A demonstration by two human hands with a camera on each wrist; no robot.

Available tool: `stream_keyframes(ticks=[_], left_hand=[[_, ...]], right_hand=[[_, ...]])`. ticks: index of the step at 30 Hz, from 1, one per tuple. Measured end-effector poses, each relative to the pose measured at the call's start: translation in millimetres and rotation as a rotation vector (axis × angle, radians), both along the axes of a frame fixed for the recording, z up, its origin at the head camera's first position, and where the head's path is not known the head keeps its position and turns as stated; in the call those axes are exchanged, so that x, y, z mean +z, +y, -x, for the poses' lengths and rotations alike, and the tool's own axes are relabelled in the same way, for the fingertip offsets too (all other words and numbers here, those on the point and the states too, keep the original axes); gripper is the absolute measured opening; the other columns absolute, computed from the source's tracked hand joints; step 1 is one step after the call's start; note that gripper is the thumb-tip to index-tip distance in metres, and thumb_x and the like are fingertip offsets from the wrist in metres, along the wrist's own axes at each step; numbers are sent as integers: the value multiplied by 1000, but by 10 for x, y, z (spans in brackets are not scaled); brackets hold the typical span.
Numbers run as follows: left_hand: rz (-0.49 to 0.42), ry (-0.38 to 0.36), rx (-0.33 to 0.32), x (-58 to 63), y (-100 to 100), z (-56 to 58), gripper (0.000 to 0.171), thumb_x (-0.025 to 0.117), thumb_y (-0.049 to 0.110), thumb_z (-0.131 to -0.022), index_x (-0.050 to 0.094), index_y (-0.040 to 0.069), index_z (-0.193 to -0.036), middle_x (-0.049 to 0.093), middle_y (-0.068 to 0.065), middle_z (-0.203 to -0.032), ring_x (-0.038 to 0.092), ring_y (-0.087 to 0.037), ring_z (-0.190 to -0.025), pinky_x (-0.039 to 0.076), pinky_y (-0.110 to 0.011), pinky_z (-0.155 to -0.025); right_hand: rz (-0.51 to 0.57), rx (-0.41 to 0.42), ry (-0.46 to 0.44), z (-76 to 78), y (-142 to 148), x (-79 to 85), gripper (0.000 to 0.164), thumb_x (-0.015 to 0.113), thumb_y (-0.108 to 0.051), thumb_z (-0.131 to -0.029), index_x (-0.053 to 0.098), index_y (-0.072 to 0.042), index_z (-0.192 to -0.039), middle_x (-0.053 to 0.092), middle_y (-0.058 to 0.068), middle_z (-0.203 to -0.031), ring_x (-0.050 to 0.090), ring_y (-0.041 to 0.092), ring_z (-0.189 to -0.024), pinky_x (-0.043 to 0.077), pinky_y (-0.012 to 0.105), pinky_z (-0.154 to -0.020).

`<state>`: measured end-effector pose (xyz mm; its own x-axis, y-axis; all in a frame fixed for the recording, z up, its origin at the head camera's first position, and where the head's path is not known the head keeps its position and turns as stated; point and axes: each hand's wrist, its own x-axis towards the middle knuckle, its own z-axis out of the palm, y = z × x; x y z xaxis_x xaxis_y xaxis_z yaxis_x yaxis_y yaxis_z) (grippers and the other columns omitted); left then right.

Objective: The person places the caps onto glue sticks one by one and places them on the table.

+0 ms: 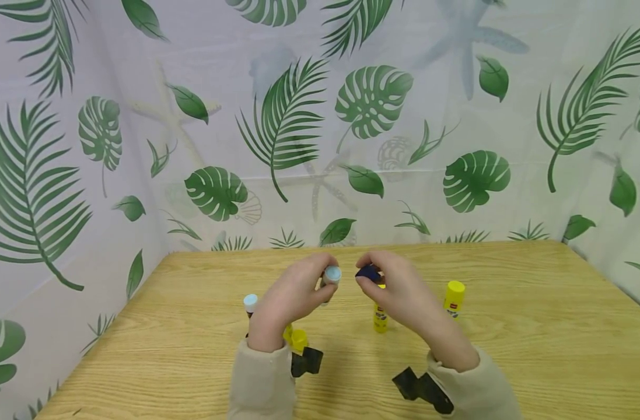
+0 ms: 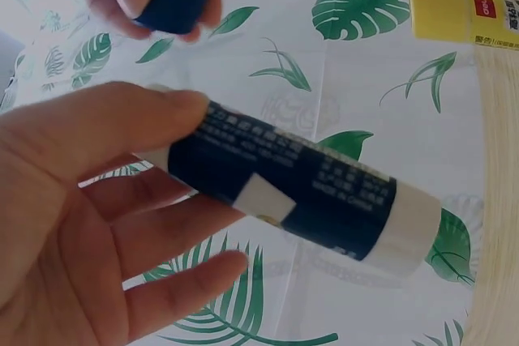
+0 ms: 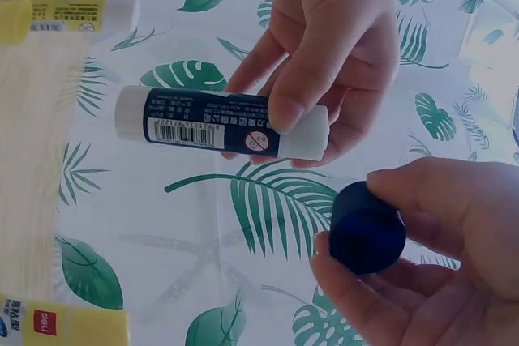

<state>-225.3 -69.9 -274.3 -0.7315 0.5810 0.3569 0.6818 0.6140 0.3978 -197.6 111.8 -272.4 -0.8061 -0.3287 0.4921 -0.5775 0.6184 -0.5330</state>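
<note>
The left hand (image 1: 298, 291) pinches the blue-and-white glue stick (image 2: 284, 180) near one white end, and the right hand (image 1: 398, 283) holds a blue cap (image 3: 366, 228) by its sides, both raised above the bench (image 1: 351, 385), near each other but apart. The tube looks light, stiff and perhaps slightly slippery, so its labelled middle should give the surest hold, while the small cap should need only a light pinch. Farther out, one yellow glue stick (image 1: 380, 318) stands by the right hand and another yellow stick (image 1: 454, 294) beyond the right forearm.

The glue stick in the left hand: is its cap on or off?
Off: the glue stick shows a bare white end; the right hand holds a blue cap.
</note>
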Motion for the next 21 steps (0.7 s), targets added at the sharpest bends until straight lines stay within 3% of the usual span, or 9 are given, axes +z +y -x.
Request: stream_keyframes(ticks=[6, 13, 21], left_hand=[[-37, 30, -66, 8, 26, -4, 15, 58, 10, -85, 53, 5, -98, 53, 1, -83, 50, -14, -67, 42, -23, -64], [-19, 69, -62, 19, 41, -24, 32, 60, 13, -84, 51, 4, -113, 60, -4, -98, 57, -13, -85, 45, -21, -71], [-7, 79, -45, 36, 59, -36, 45, 63, 13, -82, 45, 6, -122, 60, -2, -98, 58, -13, -86, 45, -19, -66]], right_hand=[[108, -29, 79, -12, -20, 12, 12, 63, 0, -79, 56, -2, -88, 56, 5, -85, 58, 17, -80, 48, 34, -74], [149, -51, 211, -12, -39, 7, 17, 66, 0, -77, 58, -2, -92, 58, 6, -88, 56, 19, -84, 48, 36, -72], [191, -23, 199, -12, -64, 6, 19, 65, 3, -77, 57, 0, -94, 57, 8, -90, 58, 19, -83, 49, 34, -72]])
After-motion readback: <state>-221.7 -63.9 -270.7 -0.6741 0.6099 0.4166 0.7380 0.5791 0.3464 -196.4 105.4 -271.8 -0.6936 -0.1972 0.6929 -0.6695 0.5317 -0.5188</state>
